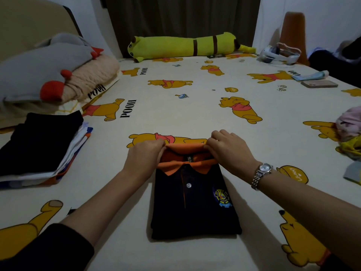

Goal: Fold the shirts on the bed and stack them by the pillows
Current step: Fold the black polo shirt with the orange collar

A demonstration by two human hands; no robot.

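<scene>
Two hands (143, 153) (227, 148); one folded polo shirt (195, 204); one shirt stack (39, 145); two plush toys (181, 45) (45, 65); one phone (319, 83).

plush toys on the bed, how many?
2. A gray plush with red spikes lies far left on the pillows; a long yellow-green plush lies along the far edge by the curtain. More may be hidden outside the frame.

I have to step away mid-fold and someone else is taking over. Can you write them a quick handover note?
Left hand and right hand each pinch the orange collar of the dark polo shirt, folded in front of you.
Done: stack of folded shirts at left, by the pillows.
Left: stack this polo; fold the crumpled clothes at right.
</scene>
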